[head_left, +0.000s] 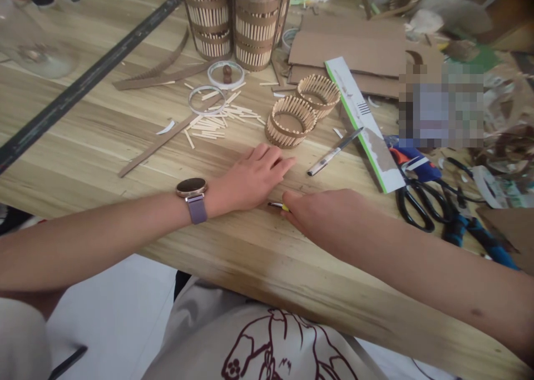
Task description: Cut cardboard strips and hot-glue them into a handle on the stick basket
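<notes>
Gripping right hand (321,210): closed round a slim tool (286,208), fingers curled in; hours below are counted from this hand, twelve being the table's far side.
Slim tool: mostly hidden in the grip, a yellow part and a narrow tip showing, tip toward nine o'clock; cannot tell whether it touches the tabletop (233,238).
Left hand (252,179): at ten o'clock, just beside the tip, palm down on the wood, fingers extended and slightly parted; cannot tell whether anything lies beneath it.
Watch (192,188): dark round face, purple band, on the left wrist.
Stick baskets: near one (287,138) around eleven, just beyond the left fingertips; far one (327,108) at twelve, right behind it.
Pen (335,152): between twelve and one, lying slantwise.
White strip (354,107): at one, green along one edge.
Cardboard sheets (346,43): at twelve, well back.
Loose sticks (208,125): scattered at ten.
White rings: one (207,112) between ten and eleven; another (219,86) at eleven, a brown knobbed piece (227,74) showing within its outline.
Scissors (421,202): at three, black handles nearest.
Pliers (467,230): also at three, farther out, blue-handled.
</notes>
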A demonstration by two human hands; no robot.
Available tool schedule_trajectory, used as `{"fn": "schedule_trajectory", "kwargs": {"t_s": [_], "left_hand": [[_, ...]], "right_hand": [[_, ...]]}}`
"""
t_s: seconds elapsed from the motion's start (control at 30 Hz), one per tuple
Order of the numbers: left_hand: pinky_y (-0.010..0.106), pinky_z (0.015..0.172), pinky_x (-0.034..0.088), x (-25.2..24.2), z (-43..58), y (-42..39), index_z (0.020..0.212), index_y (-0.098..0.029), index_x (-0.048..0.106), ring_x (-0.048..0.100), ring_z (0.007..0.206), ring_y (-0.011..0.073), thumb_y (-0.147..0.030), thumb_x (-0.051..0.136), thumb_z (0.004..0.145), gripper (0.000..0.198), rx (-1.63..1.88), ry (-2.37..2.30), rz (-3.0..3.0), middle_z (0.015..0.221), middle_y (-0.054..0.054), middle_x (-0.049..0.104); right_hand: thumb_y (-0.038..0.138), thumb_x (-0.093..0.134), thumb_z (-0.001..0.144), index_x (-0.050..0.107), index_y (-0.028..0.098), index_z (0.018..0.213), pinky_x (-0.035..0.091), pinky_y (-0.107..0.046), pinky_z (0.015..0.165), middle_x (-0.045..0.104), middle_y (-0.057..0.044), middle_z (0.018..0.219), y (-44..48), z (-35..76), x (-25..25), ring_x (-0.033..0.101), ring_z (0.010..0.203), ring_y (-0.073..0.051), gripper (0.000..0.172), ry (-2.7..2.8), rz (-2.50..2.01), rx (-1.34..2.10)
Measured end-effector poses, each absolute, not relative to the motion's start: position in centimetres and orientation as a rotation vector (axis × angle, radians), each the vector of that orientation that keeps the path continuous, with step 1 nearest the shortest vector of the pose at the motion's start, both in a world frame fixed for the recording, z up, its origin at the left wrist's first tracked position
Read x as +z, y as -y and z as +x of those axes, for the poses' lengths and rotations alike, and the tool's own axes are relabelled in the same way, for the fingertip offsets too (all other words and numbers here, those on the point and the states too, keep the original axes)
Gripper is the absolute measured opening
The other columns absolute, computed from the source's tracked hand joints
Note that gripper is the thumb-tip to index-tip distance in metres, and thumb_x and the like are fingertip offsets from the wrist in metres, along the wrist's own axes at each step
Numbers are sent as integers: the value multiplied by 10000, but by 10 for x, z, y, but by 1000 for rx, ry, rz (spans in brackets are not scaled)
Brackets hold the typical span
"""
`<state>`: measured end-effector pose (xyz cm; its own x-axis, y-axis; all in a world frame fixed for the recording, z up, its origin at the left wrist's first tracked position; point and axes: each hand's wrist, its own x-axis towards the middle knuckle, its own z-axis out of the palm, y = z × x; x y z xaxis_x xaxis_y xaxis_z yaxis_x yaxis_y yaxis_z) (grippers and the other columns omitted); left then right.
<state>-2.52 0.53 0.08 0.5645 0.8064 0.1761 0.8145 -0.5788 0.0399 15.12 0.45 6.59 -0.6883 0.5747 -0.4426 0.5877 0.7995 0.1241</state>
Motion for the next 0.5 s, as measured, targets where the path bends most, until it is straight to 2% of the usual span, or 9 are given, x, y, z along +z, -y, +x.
{"fn": "schedule_trajectory", "kwargs": {"t_s": [0.17, 0.23, 0.33, 0.5], "left_hand": [[424, 916, 415, 3, -25, -4, 1360, -83, 458, 476, 1055, 303, -158, 374, 976, 400, -265, 1422, -2740, 1183, 174, 549], [431, 919, 419, 4, -25, -4, 1367, -78, 453, 477, 1056, 308, -161, 377, 976, 407, -260, 1422, -2746, 1188, 176, 547], [433, 933, 422, 6, -25, -4, 1384, -69, 442, 474, 1073, 315, -153, 375, 975, 423, -228, 1436, -2757, 1202, 175, 539], [443, 961, 415, 8, -28, -3, 1401, -67, 427, 476, 1086, 310, -121, 336, 977, 437, -190, 1443, -2765, 1197, 172, 535]], "right_hand": [[-42, 538, 733, 612, 196, 929, 233, -257, 399, 617, 6, 560, -7, 153, 63, 629, 489, -185, 317, -2510, 744, 21], [-17, 560, 753, 618, 209, 905, 227, -255, 400, 588, 11, 531, -7, 155, 59, 598, 462, -172, 279, -2534, 778, -24], [125, 563, 852, 634, 227, 905, 254, -265, 422, 575, -4, 527, -6, 159, 53, 577, 463, -171, 135, -2557, 843, -103], [235, 537, 900, 640, 245, 919, 302, -280, 449, 608, -33, 576, -7, 169, 48, 600, 510, -189, 106, -2562, 873, -183]]}}
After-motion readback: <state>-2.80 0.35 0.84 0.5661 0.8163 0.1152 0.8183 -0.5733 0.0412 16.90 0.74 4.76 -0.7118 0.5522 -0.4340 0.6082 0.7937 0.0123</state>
